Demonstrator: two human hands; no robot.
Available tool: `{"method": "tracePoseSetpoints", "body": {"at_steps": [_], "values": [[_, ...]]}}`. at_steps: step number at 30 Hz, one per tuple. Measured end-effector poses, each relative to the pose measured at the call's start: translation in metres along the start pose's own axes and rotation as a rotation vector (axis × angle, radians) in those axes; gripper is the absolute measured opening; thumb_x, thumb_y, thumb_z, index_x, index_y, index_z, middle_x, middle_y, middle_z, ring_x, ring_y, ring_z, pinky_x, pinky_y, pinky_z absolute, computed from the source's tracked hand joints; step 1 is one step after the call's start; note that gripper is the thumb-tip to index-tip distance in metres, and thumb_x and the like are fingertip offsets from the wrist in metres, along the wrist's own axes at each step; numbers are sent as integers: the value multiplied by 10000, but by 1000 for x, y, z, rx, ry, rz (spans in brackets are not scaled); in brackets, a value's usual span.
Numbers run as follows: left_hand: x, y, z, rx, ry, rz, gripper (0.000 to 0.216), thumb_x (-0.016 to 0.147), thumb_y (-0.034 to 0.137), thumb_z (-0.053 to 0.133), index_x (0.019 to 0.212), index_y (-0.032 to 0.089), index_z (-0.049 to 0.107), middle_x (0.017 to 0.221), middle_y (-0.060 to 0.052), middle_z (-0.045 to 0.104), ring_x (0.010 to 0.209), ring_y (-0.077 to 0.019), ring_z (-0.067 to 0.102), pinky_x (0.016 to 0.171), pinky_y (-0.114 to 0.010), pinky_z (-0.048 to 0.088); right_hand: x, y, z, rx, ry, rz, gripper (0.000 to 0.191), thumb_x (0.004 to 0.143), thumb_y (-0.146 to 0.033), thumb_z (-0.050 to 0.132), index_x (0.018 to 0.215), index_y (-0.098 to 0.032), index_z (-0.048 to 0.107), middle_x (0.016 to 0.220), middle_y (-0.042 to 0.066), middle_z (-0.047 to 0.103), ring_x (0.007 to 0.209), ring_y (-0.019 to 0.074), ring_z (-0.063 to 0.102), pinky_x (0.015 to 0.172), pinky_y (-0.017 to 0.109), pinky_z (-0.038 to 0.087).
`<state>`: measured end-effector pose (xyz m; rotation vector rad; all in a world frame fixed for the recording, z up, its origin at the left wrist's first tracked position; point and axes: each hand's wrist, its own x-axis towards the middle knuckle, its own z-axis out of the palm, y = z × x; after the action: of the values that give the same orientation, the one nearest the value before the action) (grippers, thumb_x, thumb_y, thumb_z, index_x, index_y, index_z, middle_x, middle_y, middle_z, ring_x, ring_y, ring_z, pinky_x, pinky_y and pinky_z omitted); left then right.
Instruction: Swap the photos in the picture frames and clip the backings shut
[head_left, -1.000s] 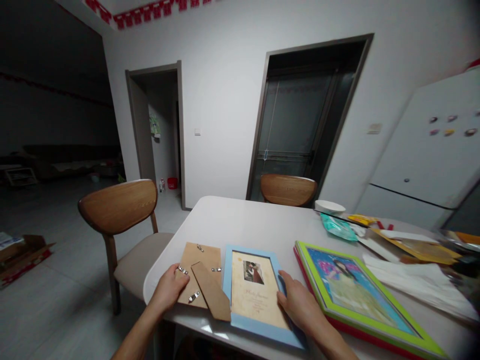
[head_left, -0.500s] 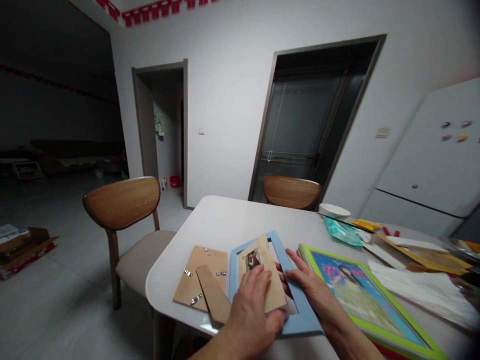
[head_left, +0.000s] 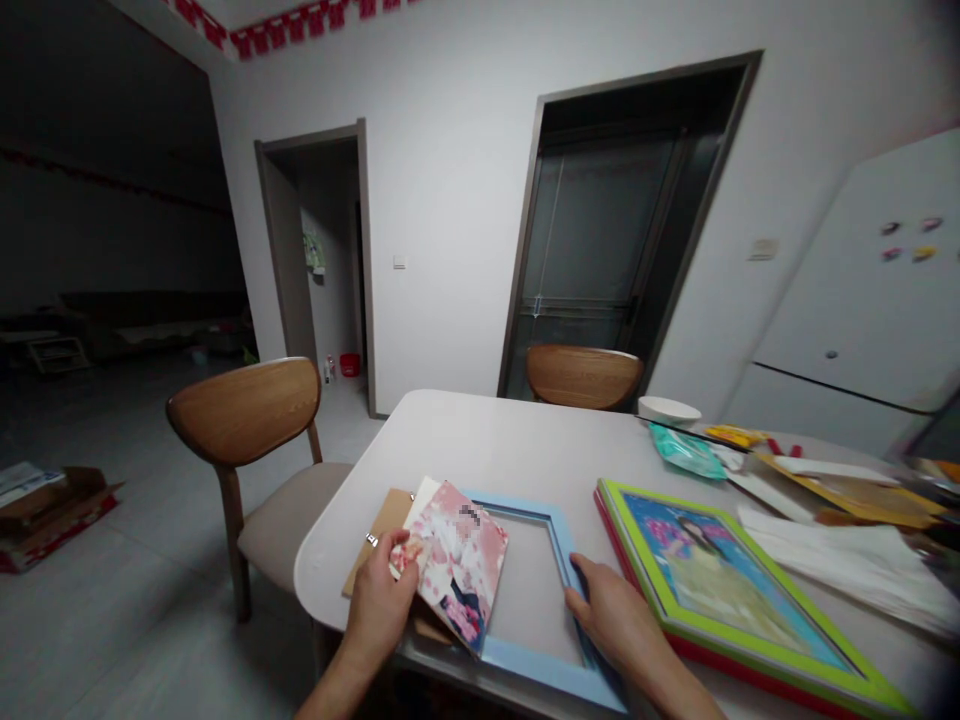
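My left hand (head_left: 386, 590) is closed on the left side of some photo prints, the top one a pink picture (head_left: 463, 560). Those prints overlap the left part of a light blue picture frame (head_left: 551, 672), whose opening shows the white table through it. Along the frame's right side, my right hand (head_left: 619, 610) grips the edge with thumb and fingers. Beneath the prints lies a brown backing board (head_left: 382, 530) with metal clips, mostly covered. Right of my right hand rests a green picture frame (head_left: 772, 600) holding a picture of a figure in a pale dress, on top of a red-edged one.
The white table (head_left: 480, 440) has rounded corners. Toward its back right are a white bowl (head_left: 670, 410), a teal packet (head_left: 686, 452), a yellow envelope (head_left: 855, 490) and white wrapping (head_left: 847, 575). One wooden chair (head_left: 251, 420) stands left, another chair (head_left: 583, 376) behind.
My left hand has lifted the prints off the blue frame and moved them left, turning the pink picture into view. The frame now lies flatter, with its opening exposed. My right hand stays at its right side.
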<state>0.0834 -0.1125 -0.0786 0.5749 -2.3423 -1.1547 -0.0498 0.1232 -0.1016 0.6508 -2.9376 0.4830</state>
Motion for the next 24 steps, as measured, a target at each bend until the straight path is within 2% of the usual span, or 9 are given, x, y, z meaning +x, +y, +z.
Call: {"method": "tracePoseSetpoints", "body": {"at_steps": [3,6,9,12,15,17,19,21,24], "values": [[-6,-6,-3,121,-77,26,298,701,226,489,995,190,523,958,-46,617,867,-206,564,744,-271,390,-4,-6,-1,-32,19,-40,408,711,-212,400,1062,-47,527,967,171,583,904,242,538,817,326,376],[-6,-5,-5,186,-135,37,381,720,270,484,1097,216,465,910,-31,625,825,-206,568,691,-265,382,-7,-20,-5,24,95,-89,397,715,-232,400,1050,-72,541,1043,159,556,975,240,501,866,325,341],[-1,-6,-3,-4,-146,-40,462,688,298,528,1125,168,449,686,-8,606,679,-210,558,605,-270,368,-9,-40,-3,229,-25,-103,421,747,-266,350,1098,-92,505,953,122,612,864,201,563,780,286,396],[6,-8,4,-221,-157,-93,504,638,264,573,1106,113,465,634,1,582,648,-199,543,597,-267,374,-8,-58,5,399,-136,-105,427,738,-286,356,1090,-101,511,882,105,641,757,185,597,693,265,424],[9,-5,10,-357,-200,-96,406,613,229,581,1005,139,530,736,-10,609,697,-178,551,611,-240,398,-4,-69,12,496,-79,-100,461,702,-282,397,1102,-79,500,1005,138,598,779,192,594,720,283,422],[7,-2,12,-456,-224,-113,343,628,250,564,954,143,545,758,-14,609,674,-166,550,559,-223,408,0,-73,13,598,-46,-79,484,683,-290,422,1114,-82,487,1049,140,573,753,187,593,719,291,429],[5,2,13,-549,-235,-147,335,667,292,525,966,141,524,738,-13,599,616,-151,541,484,-207,403,3,-74,12,789,-24,-28,503,673,-315,446,1126,-98,472,1062,127,564,720,176,591,696,293,444],[2,6,14,-625,-232,-187,346,705,314,482,1006,143,488,721,-10,588,570,-131,527,433,-187,388,3,-73,10,1065,-18,106,523,672,-358,464,1143,-131,449,1042,105,575,672,162,591,633,289,464],[-3,17,14,-931,-211,-291,304,703,240,511,990,143,490,693,-1,578,516,-90,501,403,-151,363,-1,-70,7,1447,-94,320,460,677,-410,487,1082,-190,491,923,65,625,632,147,593,556,264,468]]}}
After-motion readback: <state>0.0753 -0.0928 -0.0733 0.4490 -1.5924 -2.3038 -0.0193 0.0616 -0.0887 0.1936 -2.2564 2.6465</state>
